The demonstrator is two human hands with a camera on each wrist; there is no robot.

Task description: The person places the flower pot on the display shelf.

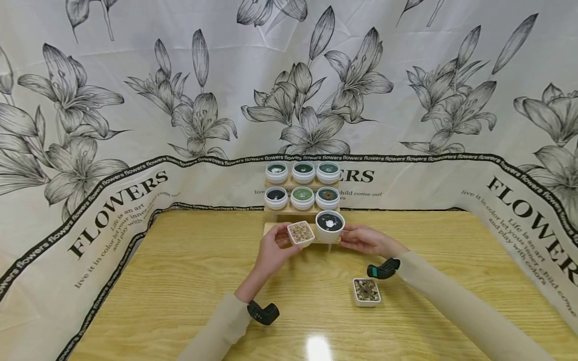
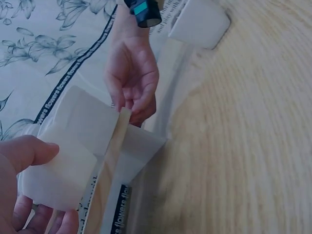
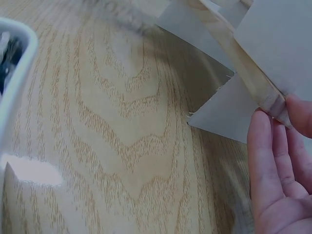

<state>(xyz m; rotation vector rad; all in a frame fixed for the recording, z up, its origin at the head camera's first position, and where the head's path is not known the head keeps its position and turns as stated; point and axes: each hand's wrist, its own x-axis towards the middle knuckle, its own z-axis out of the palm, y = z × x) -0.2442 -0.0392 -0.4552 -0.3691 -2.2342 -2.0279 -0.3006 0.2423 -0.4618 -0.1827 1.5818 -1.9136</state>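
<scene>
My left hand point(image 1: 274, 249) holds a small white square pot point(image 1: 301, 234) filled with tan gravel, thumb on one side and fingers on the other. The pot is just above the lowest board point(image 2: 108, 180) of a wooden tiered stand, at the board's left part. At that board's right end, my right hand point(image 1: 365, 240) pinches the wood, with the thumb point(image 3: 298, 116) on top and fingers underneath. Beside this hand, a round white pot point(image 1: 330, 235) with dark filling and a white centre stands on the board.
Several round white pots point(image 1: 303, 199) with green or dark fillings line the two upper boards point(image 1: 289, 210). Another square pot point(image 1: 367, 293) with mixed pebbles sits on the wooden table point(image 1: 189, 281), below the right forearm. A flower-printed cloth point(image 1: 203, 185) hangs behind.
</scene>
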